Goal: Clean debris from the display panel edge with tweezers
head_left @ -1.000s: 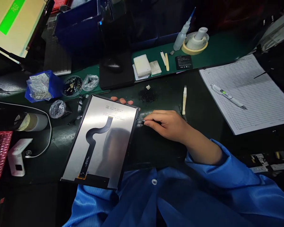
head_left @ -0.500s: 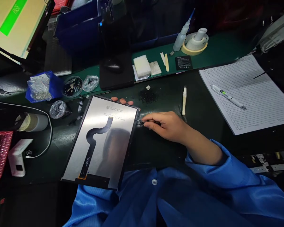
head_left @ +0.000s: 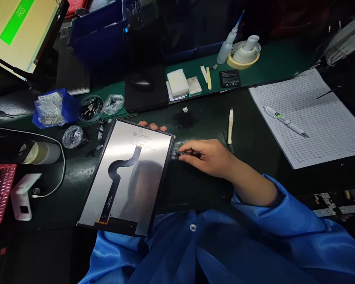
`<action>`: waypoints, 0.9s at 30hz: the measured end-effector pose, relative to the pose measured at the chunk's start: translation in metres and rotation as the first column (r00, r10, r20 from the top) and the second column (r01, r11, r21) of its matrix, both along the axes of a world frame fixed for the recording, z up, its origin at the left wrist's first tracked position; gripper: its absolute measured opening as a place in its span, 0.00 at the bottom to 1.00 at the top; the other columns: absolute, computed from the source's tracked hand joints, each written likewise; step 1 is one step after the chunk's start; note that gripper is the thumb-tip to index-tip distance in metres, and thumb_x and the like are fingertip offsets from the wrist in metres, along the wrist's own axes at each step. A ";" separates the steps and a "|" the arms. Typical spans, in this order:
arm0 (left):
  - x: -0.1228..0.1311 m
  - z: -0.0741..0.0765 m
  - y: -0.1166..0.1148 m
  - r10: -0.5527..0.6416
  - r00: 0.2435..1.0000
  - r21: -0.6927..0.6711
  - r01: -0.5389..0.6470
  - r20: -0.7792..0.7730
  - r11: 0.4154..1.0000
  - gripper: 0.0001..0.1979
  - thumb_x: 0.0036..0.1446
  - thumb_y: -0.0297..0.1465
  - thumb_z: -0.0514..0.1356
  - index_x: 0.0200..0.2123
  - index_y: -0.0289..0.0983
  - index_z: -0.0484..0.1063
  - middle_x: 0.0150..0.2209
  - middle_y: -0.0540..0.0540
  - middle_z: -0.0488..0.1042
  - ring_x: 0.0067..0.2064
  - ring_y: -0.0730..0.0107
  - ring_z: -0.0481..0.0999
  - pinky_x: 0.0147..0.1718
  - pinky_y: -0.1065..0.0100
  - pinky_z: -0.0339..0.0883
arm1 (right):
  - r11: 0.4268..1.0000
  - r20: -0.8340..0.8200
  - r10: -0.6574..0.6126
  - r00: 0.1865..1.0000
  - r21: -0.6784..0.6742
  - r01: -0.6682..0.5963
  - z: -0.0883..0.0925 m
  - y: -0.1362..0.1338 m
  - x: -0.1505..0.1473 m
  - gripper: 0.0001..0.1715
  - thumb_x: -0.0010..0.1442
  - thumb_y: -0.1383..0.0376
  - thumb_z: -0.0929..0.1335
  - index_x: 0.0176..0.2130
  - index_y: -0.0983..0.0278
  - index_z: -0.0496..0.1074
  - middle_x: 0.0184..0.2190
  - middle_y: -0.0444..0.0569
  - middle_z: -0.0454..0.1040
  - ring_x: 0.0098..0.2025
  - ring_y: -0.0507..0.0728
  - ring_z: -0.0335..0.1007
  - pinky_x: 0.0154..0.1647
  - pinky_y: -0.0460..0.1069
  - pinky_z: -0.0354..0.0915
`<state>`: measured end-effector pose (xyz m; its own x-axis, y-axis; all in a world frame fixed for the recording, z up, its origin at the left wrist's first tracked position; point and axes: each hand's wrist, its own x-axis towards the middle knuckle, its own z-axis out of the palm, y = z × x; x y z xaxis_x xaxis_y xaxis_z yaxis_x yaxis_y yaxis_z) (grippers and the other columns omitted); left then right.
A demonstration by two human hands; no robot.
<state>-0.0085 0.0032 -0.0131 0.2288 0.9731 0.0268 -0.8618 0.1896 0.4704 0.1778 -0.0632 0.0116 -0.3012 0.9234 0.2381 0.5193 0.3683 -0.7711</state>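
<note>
A silver display panel (head_left: 127, 177) with a black flex cable (head_left: 116, 173) down its back lies tilted in front of me. Fingertips of my left hand (head_left: 152, 126) curl over its far edge; the rest of that hand is hidden behind the panel. My right hand (head_left: 208, 157) is pinched on thin metal tweezers (head_left: 175, 152), whose tips touch the panel's right edge near the top corner.
A paper log sheet (head_left: 310, 114) with a pen (head_left: 284, 121) lies at right. A white stick tool (head_left: 230, 125) and dark debris (head_left: 184, 119) lie beyond my right hand. Bagged parts in a blue bin (head_left: 51, 108), a tape roll (head_left: 243, 53) and a monitor (head_left: 16, 31) stand behind.
My right hand has shifted very slightly down and left along the panel's right edge with the tweezers. The panel and left hand have stayed put.
</note>
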 end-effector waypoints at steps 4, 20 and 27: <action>-0.005 -0.003 -0.001 -0.045 0.999 0.026 0.045 -0.006 0.999 0.28 0.50 0.55 0.66 0.44 0.40 0.77 0.39 0.47 0.76 0.44 0.60 0.80 0.41 0.54 0.80 | 0.996 0.034 0.040 0.999 0.083 -0.042 -0.001 0.001 -0.001 0.10 0.70 0.65 0.68 0.43 0.63 0.81 0.38 0.48 0.84 0.39 0.55 0.81 0.39 0.48 0.72; 0.000 -0.007 0.005 0.023 0.999 -0.054 -0.025 -0.045 0.998 0.21 0.55 0.50 0.61 0.41 0.41 0.67 0.34 0.48 0.71 0.38 0.67 0.74 0.47 0.57 0.72 | 0.935 -0.285 -0.338 0.897 0.011 0.356 -0.007 0.006 -0.003 0.06 0.65 0.62 0.71 0.38 0.61 0.80 0.34 0.47 0.82 0.33 0.55 0.78 0.34 0.50 0.73; -0.010 -0.026 0.026 -0.132 0.983 -0.271 0.093 -0.131 0.958 0.25 0.65 0.54 0.41 0.32 0.40 0.61 0.25 0.48 0.63 0.24 0.72 0.57 0.33 0.65 0.64 | 0.843 -0.466 -0.434 0.771 0.092 0.530 -0.006 0.005 0.005 0.08 0.63 0.59 0.73 0.33 0.60 0.77 0.34 0.47 0.78 0.32 0.55 0.75 0.31 0.51 0.72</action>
